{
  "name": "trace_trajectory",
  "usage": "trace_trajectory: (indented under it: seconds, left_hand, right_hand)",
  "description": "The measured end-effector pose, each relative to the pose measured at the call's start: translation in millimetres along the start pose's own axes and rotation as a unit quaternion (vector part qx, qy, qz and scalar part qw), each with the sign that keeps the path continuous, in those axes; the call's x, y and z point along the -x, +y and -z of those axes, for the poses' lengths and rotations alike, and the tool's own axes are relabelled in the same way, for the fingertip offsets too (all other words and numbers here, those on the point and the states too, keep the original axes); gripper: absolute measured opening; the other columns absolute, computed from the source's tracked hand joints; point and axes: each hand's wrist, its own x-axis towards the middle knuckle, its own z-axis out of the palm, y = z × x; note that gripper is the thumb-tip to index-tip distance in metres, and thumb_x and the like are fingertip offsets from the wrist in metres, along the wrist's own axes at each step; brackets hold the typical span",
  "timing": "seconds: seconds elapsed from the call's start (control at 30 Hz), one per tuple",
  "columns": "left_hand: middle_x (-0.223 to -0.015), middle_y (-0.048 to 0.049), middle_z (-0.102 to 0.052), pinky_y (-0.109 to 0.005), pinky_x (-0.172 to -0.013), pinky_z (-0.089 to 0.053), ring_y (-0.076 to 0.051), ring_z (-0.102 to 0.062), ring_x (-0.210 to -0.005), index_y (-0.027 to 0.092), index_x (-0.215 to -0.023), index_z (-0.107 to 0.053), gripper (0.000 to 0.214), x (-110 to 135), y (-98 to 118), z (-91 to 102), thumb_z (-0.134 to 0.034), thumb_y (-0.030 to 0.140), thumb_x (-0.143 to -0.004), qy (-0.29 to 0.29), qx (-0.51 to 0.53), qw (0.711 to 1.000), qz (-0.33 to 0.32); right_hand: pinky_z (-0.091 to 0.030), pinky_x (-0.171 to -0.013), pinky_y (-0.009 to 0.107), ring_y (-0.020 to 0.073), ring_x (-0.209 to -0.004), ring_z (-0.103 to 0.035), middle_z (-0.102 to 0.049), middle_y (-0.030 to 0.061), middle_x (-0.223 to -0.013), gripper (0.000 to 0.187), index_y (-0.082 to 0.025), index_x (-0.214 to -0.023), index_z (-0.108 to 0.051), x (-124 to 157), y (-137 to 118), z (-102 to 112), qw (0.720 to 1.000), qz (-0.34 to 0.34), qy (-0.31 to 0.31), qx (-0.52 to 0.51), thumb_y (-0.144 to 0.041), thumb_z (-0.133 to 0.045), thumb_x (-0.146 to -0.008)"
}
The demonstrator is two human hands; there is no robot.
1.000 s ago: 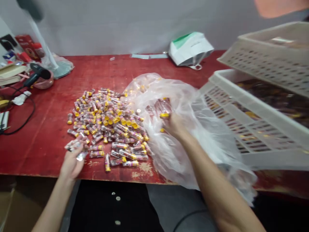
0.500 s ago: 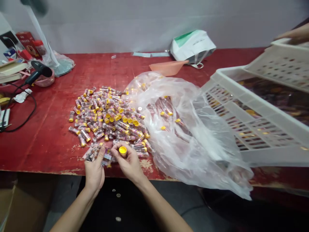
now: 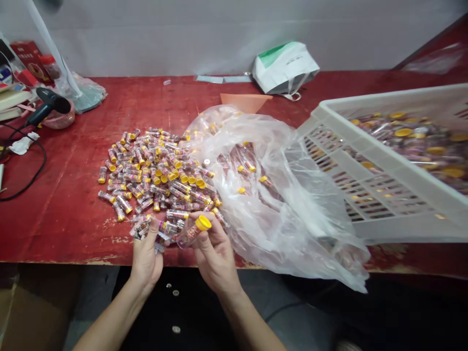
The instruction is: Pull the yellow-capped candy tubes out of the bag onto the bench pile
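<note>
My right hand (image 3: 217, 258) is closed around a clear plastic tube (image 3: 190, 234) with a yellow cap, tilted with the cap up and to the right. Pinched in my left hand (image 3: 146, 248) is a bunch of small printed packets (image 3: 141, 228), partly hidden by the thumb. Both hands are near the table's front edge, the tube just right of the packets. Beyond them lies a heap of small yellow-capped tubes (image 3: 149, 170) with dark and purple contents. A clear plastic bag (image 3: 278, 214) with more such tubes inside lies right of the heap.
A white plastic crate (image 3: 365, 146) full of yellow-capped tubes stands at the right on the red table (image 3: 66, 195). At the back are a white-green bag (image 3: 283, 68) and an orange tray (image 3: 244, 102). A scanner (image 3: 49, 105) with a black cable and a lamp base (image 3: 87, 95) stand left.
My right hand has moved right and turned, so the tube now shows side-on. A second crate and another person's hand at the upper right have left the view. The left hand keeps the packets.
</note>
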Motion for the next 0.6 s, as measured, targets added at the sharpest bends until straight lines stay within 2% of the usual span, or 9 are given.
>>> trace_trajectory:
  seconds: [0.1, 0.2, 0.3, 0.47, 0.6]
  left_hand:
    - [-0.070, 0.0048, -0.062, -0.018, -0.043, -0.039, -0.008, -0.056, -0.057, 0.017, -0.078, -0.058, 0.046, 3.1, -1.6, -1.4, -0.092, 0.036, -0.053, -0.006, 0.003, 1.000, 0.021]
    - [-0.073, 0.0049, -0.064, -0.018, -0.043, -0.040, -0.008, -0.058, -0.059, 0.018, -0.082, -0.058, 0.046, 3.9, -5.0, -0.5, -0.092, 0.033, -0.054, -0.009, 0.000, 1.000, 0.021]
    - [-0.072, 0.0058, -0.064, -0.018, -0.046, -0.042, -0.009, -0.060, -0.059, 0.019, -0.084, -0.057, 0.047, 3.5, -8.4, 1.8, -0.092, 0.030, -0.054, -0.010, -0.007, 1.000, 0.010]
    - [-0.068, 0.0060, -0.065, -0.020, -0.049, -0.047, -0.011, -0.062, -0.056, 0.020, -0.083, -0.055, 0.050, 4.4, -7.4, 1.9, -0.091, 0.038, -0.054, -0.008, -0.024, 0.998, 0.050]
    - [-0.068, 0.0044, -0.067, -0.022, -0.049, -0.047, -0.014, -0.065, -0.058, 0.020, -0.086, -0.056, 0.051, 5.2, -5.2, -0.6, -0.090, 0.041, -0.055, -0.012, -0.027, 0.998, 0.059]
  right_hand:
    - [-0.052, -0.082, 0.030, 0.0170, -0.089, -0.061, -0.062, 0.0057, -0.108, 0.027, -0.027, -0.113, -0.059, 4.7, 3.8, -3.6, 0.999, 0.016, 0.032, 0.016, -0.043, -0.062, -0.092]
    - [-0.055, -0.081, 0.030, 0.0169, -0.089, -0.064, -0.063, 0.0055, -0.107, 0.027, -0.028, -0.116, -0.055, 7.6, 7.1, -4.4, 0.999, 0.017, 0.051, 0.008, -0.038, -0.062, -0.092]
    - [-0.056, -0.080, 0.029, 0.0158, -0.088, -0.065, -0.065, 0.0044, -0.103, 0.026, -0.028, -0.115, -0.057, 11.0, 7.5, -3.6, 0.996, 0.055, 0.072, 0.002, -0.029, -0.065, -0.091]
    - [-0.057, -0.085, 0.030, 0.0177, -0.096, -0.067, -0.068, 0.0046, -0.103, 0.029, -0.025, -0.108, -0.063, 17.8, 4.5, 0.4, 0.978, 0.140, 0.124, 0.090, -0.016, -0.073, -0.083]
    - [-0.058, -0.081, 0.031, 0.0181, -0.093, -0.068, -0.069, 0.0046, -0.100, 0.026, -0.025, -0.107, -0.061, 21.5, -2.0, 5.9, 0.975, 0.156, 0.132, 0.084, -0.018, -0.071, -0.085]
